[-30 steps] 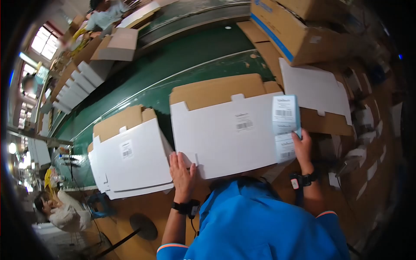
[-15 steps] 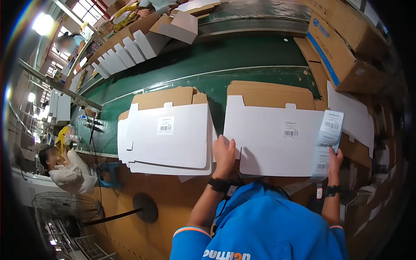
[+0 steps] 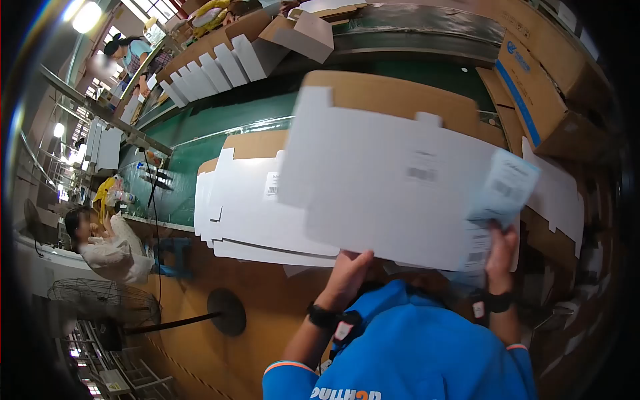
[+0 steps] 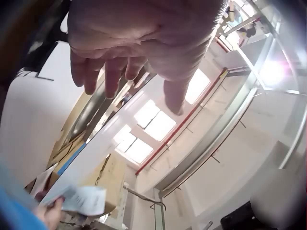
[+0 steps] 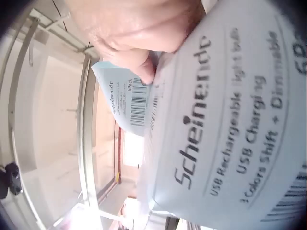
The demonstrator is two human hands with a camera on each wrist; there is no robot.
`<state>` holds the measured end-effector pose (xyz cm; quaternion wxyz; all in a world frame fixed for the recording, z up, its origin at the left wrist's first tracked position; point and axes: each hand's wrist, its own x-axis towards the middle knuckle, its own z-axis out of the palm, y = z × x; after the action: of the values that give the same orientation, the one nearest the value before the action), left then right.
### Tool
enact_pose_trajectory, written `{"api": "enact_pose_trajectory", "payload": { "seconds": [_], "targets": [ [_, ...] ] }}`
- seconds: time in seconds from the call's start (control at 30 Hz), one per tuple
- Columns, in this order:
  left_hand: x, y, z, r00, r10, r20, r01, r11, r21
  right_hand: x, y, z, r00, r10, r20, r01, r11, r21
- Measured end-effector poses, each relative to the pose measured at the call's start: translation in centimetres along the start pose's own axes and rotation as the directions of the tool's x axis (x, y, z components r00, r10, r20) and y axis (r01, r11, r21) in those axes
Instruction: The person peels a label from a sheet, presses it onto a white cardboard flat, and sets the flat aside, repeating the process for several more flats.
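Note:
A flat white carton (image 3: 373, 180) with a brown flap and a printed label (image 3: 421, 167) is raised, overlapping the left stack of flat cartons (image 3: 250, 200) in the head view. My left hand (image 3: 351, 272) holds its lower left edge, thumb in front and the other fingers mostly behind. In the left wrist view its fingers (image 4: 110, 79) stretch out long, the thumb apart from them. My right hand (image 3: 501, 257) grips a light-blue strip of barcode labels (image 3: 510, 180) at the carton's right edge. Close up in the right wrist view, the strip's printing reads USB rechargeable light bulb.
Green worktable (image 3: 180, 193) runs beneath. Large brown boxes (image 3: 553, 100) stand at the right, above another white flat carton (image 3: 557, 193). A row of white boxes (image 3: 217, 70) lines the far side. People work at the left; a fan (image 3: 103, 303) stands on the floor.
The right-hand carton has come up off its place and swung left over the left stack. My left hand went from lying flat between stacks to holding its edge. The label strip has tilted.

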<state>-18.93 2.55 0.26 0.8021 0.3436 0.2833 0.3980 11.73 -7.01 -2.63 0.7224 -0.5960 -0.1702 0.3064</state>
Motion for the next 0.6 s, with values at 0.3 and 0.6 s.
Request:
{"api": "enact_pose_trajectory", "payload": {
  "seconds": [0.3, 0.6],
  "targets": [
    [-3.9, 6.5, -16.4, 0.801, 0.017, -0.598, -0.103, 0.989, -0.11, -3.5, 0.0, 7.1, 0.941, 0.144, 0.305, -0.203, 0.965, 0.169],
    [-4.4, 14.7, -12.0, 0.89, 0.042, -0.454, 0.346, 0.585, 0.734, -5.3, -2.9, -6.8, 0.998, 0.039, 0.043, -0.045, 0.991, 0.124]
  ]
}}
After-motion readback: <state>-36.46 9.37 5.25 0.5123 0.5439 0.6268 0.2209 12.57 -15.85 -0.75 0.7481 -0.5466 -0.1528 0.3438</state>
